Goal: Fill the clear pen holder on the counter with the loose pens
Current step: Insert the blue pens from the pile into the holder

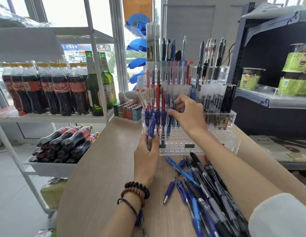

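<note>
A clear tiered pen holder [222, 144] stands at the back of the wooden counter [104, 168]; its upper rows hold many upright pens, its front rows show bare holes. My left hand [146, 156] grips a blue pen [151, 132] upright at the holder's left front corner. Over the middle rows my right hand [187, 113] pinches another blue pen [171, 117] that stands tip-down in a hole. A heap of loose blue and black pens [205, 189] lies on the counter in front of the holder, under my right forearm.
A box of lighters [127, 111] sits left of the holder. A white rack with cola bottles [46, 89] and green beer bottles [97, 89] stands at the left, with more cola in a tray [51, 166] below. A dark shelf with green cups [294, 72] is at the right.
</note>
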